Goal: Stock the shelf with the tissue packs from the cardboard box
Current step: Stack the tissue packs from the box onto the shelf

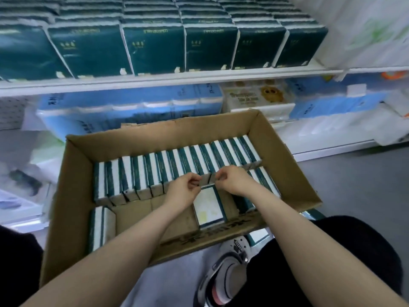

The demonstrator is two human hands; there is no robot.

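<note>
Two bare hands down inside the cardboard box (155, 138), close together over its middle. Fingers of the left hand (183, 189) curled in, thumb tip against forefinger; fingers of the right hand (232, 180) curled the same way, knuckles up. Between them one upright pack (207, 173), apparently pinched at its near top edge by both hands, the contact itself blurred and partly hidden by the fingers.

Along the far wall of the box, one long row of tissue packs (155, 169), standing on edge, side against side, from the far left corner to the far right corner; dark green with a white band on each. Upright pack near the middle of this row. Just on the near side of the row, under the wrists, one flat pack (209, 207), pale face up with a green border, reaching to the near wall. At the near left corner, a small group of packs (101, 227) on edge against the left wall. By the right wall, behind the right forearm, further packs (263, 180) on edge.

Beyond the box, a white shelf (155, 82), its front edge lined with dark green tissue packs (155, 49), many rows deep. Under that shelf, light blue bundles (132, 103). Below the near wall of the box, a grey and white shoe (228, 269) on the grey floor (354, 185).
</note>
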